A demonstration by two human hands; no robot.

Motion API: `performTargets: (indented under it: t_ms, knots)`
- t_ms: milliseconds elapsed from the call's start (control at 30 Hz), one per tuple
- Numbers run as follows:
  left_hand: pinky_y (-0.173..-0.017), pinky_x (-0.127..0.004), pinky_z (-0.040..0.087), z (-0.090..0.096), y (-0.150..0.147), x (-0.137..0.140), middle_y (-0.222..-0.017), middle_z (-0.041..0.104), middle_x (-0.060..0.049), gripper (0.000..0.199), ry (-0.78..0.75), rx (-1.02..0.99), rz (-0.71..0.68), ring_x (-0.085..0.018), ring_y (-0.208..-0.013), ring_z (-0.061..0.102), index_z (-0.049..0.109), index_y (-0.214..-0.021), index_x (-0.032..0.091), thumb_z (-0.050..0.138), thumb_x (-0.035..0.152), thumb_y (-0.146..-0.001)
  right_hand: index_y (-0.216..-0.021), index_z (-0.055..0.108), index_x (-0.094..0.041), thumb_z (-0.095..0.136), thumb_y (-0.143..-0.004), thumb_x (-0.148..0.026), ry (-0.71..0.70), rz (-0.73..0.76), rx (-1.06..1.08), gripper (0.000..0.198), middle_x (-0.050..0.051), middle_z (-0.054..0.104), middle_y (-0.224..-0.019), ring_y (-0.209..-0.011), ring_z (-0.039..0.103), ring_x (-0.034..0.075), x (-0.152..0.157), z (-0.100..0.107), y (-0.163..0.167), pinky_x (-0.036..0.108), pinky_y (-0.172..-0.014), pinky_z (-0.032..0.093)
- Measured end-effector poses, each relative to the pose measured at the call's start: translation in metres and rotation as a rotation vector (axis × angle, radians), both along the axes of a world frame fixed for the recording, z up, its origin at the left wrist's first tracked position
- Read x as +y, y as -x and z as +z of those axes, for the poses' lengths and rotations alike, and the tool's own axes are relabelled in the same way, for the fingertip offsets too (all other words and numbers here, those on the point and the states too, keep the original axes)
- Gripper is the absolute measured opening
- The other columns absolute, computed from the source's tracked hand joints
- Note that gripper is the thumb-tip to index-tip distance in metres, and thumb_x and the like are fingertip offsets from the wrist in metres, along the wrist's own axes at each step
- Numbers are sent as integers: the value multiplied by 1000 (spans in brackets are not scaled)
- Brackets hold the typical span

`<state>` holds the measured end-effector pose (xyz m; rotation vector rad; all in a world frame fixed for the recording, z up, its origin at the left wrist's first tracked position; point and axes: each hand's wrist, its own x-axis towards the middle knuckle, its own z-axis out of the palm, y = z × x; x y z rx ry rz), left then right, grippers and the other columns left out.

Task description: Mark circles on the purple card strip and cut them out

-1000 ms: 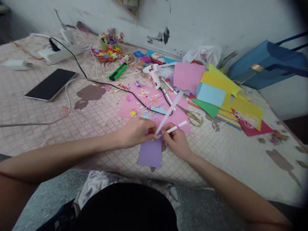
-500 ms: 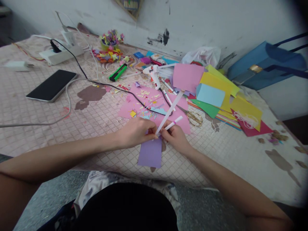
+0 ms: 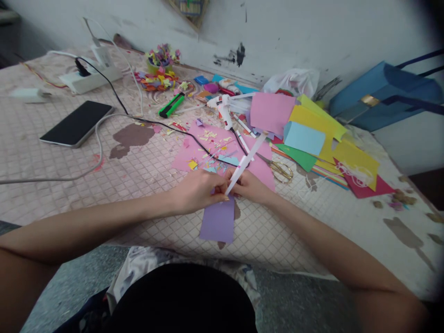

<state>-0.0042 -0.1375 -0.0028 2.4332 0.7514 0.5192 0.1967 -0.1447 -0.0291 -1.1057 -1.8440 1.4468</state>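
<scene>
Now the left hand (image 3: pixel 219 190) pinches a pale strip (image 3: pixel 255 146), right hand (image 3: pixel 250 186) closed round a white pen (image 3: pixel 242 161). Most of the strip runs straight, apparently unworked.

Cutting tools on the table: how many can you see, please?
2: a green cutter left of the glue gun, and gold-handled scissors beyond the right hand. Others may be hidden.

Black cord (image 3: pixel 189 134) across pink sheet (image 3: pixel 262 176), free tablecloth (image 3: pixel 263 240) beside purple paper (image 3: pixel 217 223)
</scene>
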Motion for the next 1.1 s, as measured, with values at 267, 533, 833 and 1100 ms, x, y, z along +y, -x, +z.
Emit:
performTargets:
  t_ms: [267, 533, 833, 1100]
  knots:
    - [-53, -20, 35, 0, 0, -1, -62, 62, 4, 5, -15, -22, 9, -9, -54, 55, 68, -77, 16, 73, 15, -78, -74, 58, -19, 64, -79, -35, 109, 136, 23, 19, -6, 55, -61, -45, 42, 7, 12, 4, 8, 19, -42, 32]
    - [-55, -20, 35, 0, 1, -1, -64, 64, 2, 4, -1, -6, -3, -10, -57, 56, 68, -77, 15, 71, 16, -80, -75, 57, -18, 63, -81, -38, 50, 97, 43, 22, -6, 52, -60, -46, 41, 7, 10, 5, 7, 19, -42, 31]
    - [-55, -18, 34, -1, 0, 0, -63, 63, 3, 8, 28, 9, 16, -9, -58, 56, 66, -75, 14, 73, 17, -79, -73, 51, -19, 61, -82, -55, -32, -184, -17, 39, -6, 47, -52, -44, 40, 7, -19, 1, -2, 20, -42, 28]
    - [-54, -19, 32, 1, -1, -1, -60, 60, 4, 11, 20, 16, 34, -8, -55, 53, 65, -71, 14, 73, 16, -78, -74, 52, -19, 56, -85, -45, -109, -151, -77, 29, -5, 45, -56, -47, 40, 8, -16, -2, -2, 22, -44, 28]
